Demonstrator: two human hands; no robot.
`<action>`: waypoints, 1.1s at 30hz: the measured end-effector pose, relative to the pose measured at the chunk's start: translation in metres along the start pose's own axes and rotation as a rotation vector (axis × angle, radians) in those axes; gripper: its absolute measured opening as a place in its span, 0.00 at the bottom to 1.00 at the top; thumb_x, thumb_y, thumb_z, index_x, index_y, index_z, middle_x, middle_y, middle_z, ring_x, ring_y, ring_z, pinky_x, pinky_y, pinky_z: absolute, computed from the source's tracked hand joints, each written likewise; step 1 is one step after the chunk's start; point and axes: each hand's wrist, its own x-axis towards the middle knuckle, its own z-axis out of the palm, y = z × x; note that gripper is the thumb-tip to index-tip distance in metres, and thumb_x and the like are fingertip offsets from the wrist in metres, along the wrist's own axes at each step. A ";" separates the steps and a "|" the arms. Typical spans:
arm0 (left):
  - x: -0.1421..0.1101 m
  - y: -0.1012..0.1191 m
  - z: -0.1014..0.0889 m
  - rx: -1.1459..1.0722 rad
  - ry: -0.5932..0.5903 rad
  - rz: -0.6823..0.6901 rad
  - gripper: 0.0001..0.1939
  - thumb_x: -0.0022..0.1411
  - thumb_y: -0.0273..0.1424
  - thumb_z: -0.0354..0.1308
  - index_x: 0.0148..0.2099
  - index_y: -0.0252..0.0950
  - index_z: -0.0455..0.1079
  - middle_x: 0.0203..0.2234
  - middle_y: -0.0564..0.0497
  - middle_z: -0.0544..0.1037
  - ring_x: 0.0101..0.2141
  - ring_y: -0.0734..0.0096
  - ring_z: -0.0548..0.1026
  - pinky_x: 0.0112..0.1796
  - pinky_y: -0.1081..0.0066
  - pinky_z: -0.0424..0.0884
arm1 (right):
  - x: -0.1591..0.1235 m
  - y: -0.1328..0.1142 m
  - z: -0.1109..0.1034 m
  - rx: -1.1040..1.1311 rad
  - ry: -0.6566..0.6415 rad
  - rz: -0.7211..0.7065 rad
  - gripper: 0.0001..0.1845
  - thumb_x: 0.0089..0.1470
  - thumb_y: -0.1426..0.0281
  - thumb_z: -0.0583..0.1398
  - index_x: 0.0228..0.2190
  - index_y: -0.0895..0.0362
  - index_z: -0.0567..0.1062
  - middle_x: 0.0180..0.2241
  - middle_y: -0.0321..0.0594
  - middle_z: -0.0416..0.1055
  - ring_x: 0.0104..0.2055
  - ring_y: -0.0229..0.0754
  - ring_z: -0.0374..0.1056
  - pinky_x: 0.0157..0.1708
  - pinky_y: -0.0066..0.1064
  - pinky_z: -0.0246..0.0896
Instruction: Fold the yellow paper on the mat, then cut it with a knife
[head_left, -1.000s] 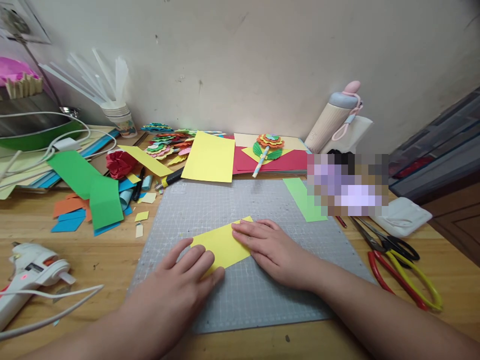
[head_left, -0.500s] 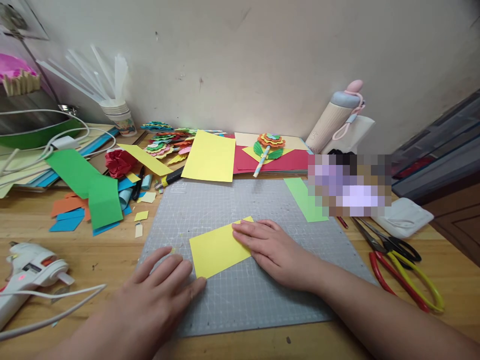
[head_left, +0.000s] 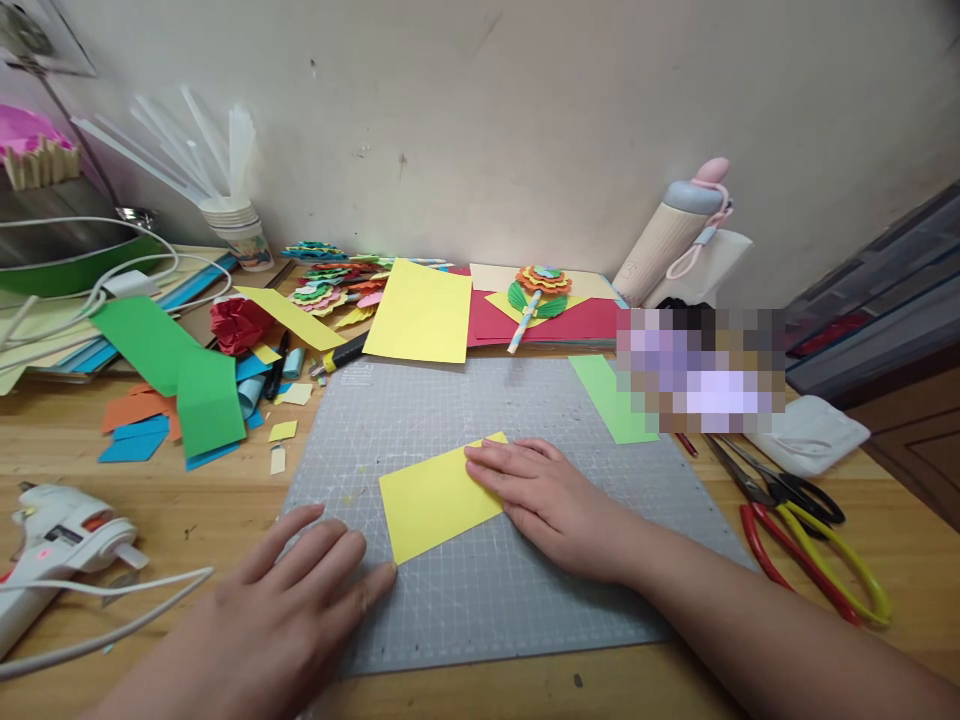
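A rectangular piece of yellow paper (head_left: 435,500) lies slightly tilted on the grey cutting mat (head_left: 600,610). My right hand (head_left: 551,500) rests flat on its right end, fingers stretched out and covering that edge. At the paper's lower left corner is my left hand (head_left: 311,590), its thumb tip at the corner and the other fingers loosely bent, apart from the paper. Nothing is gripped in either hand. Behind the paper, a light green strip (head_left: 615,400) lies on the mat's far right part.
A glue gun (head_left: 71,545) with its white cord lies at left. Green paper (head_left: 206,400) and coloured scraps (head_left: 139,425) are beyond it. Scissors (head_left: 802,530) lie at right. Along the wall are a larger yellow sheet (head_left: 420,310), a paper flower (head_left: 541,282) and a bottle (head_left: 671,235).
My left hand has drawn back a little to the lower left, its thumb sliding off the paper to the corner. My right hand and the paper stay in place.
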 end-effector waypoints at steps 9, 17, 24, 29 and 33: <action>0.030 0.012 -0.005 -0.233 0.045 -0.169 0.10 0.62 0.29 0.51 0.30 0.43 0.72 0.30 0.54 0.72 0.37 0.65 0.69 0.52 0.59 0.57 | 0.000 0.000 0.000 0.020 0.013 -0.007 0.27 0.63 0.75 0.48 0.61 0.49 0.58 0.64 0.37 0.54 0.65 0.43 0.51 0.60 0.46 0.45; 0.084 0.008 0.018 -0.213 -0.094 -0.339 0.33 0.51 0.46 0.65 0.55 0.34 0.65 0.42 0.44 0.72 0.45 0.50 0.67 0.48 0.50 0.60 | -0.001 0.001 0.002 -0.009 0.006 -0.021 0.26 0.63 0.74 0.48 0.61 0.50 0.58 0.64 0.37 0.54 0.65 0.42 0.49 0.60 0.46 0.45; 0.083 0.004 0.031 -0.383 0.021 -0.388 0.21 0.56 0.35 0.63 0.51 0.36 0.65 0.40 0.48 0.72 0.43 0.57 0.69 0.44 0.56 0.61 | -0.002 0.003 0.012 0.184 0.279 0.187 0.37 0.60 0.66 0.55 0.65 0.51 0.44 0.66 0.46 0.48 0.66 0.51 0.46 0.60 0.50 0.48; 0.080 -0.001 0.026 -0.485 0.044 -0.348 0.03 0.62 0.29 0.57 0.35 0.38 0.67 0.29 0.55 0.73 0.35 0.66 0.70 0.40 0.61 0.59 | -0.004 0.006 0.012 0.667 0.386 0.309 0.31 0.62 0.64 0.52 0.63 0.48 0.49 0.47 0.44 0.72 0.45 0.45 0.70 0.43 0.41 0.68; 0.078 -0.004 0.020 -0.418 0.237 -0.262 0.05 0.65 0.27 0.54 0.34 0.38 0.67 0.28 0.56 0.76 0.32 0.69 0.71 0.42 0.62 0.58 | -0.009 0.008 0.002 0.504 0.437 0.171 0.27 0.59 0.59 0.57 0.59 0.47 0.60 0.56 0.44 0.65 0.58 0.49 0.61 0.54 0.48 0.59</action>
